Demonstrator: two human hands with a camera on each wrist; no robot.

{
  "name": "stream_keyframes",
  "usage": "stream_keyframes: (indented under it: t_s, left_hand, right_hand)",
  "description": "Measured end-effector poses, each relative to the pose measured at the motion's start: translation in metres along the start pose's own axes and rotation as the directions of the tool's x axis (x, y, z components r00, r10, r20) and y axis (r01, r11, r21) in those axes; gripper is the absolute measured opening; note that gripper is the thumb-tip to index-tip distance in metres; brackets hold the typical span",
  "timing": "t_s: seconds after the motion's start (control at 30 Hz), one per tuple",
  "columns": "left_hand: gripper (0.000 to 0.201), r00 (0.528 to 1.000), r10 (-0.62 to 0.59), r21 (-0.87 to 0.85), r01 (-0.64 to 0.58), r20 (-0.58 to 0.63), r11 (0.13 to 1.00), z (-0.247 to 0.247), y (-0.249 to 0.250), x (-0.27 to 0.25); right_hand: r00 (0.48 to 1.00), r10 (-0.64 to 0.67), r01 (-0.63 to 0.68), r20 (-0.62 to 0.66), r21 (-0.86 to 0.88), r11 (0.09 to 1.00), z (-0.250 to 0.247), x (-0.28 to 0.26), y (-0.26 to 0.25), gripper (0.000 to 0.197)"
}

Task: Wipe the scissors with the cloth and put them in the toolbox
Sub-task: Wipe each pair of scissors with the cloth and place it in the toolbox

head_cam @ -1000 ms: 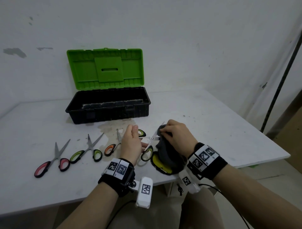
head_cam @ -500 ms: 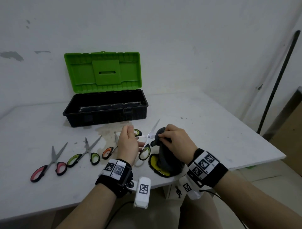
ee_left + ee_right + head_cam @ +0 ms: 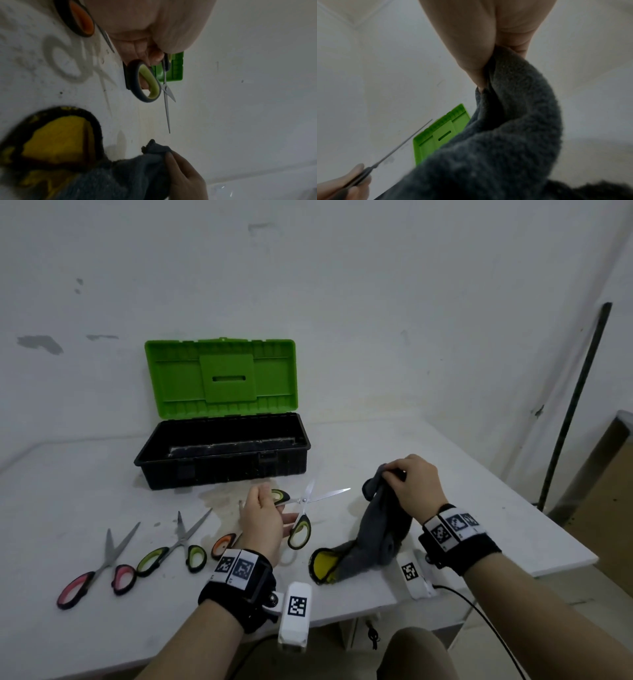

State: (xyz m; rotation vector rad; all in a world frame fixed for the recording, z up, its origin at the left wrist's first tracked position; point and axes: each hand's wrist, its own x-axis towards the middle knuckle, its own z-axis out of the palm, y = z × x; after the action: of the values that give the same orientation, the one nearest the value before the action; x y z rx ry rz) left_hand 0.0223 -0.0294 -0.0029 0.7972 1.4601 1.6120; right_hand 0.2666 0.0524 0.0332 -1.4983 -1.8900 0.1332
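The left hand (image 3: 262, 520) is gripping open steel scissors with green-and-black handles (image 3: 301, 510) above the white tabletop (image 3: 394, 460), at five o'clock from the open green-lidded black plastic toolbox (image 3: 222, 460). The right hand (image 3: 416, 486) is pinching the grey fleece cloth (image 3: 383, 529) at the scissors' three o'clock, apart from the blades.

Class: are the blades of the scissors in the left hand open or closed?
Open: the held scissors show two blades spread in a V from the pivot.
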Motion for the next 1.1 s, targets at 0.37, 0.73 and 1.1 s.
stream_keyframes:
  t_s: [0.37,0.73,1.1]
  left_hand:
    - [0.039,0.999,-0.047,-0.149,0.044,-0.011,0.988,0.025,0.006,0.000]
    - [0.026,0.986,0.047,-0.036,-0.041,0.159,0.998,0.032,0.008,-0.014]
    - [0.011,0.963,-0.018,0.100,-0.009,0.267,0.995,0.014,0.009,-0.016]
  right_hand:
    - [0.930,-0.020,-0.063,0.366,0.212,0.975,0.019,-0.036,-0.032,0.032]
    - [0.904,-0.014,-0.231,0.428,0.515,0.825,0.010,-0.050,-0.062,0.017]
    - [0.945,0.055,-0.237,0.322,0.562,0.792,0.011,-0.047,-0.056,0.016]
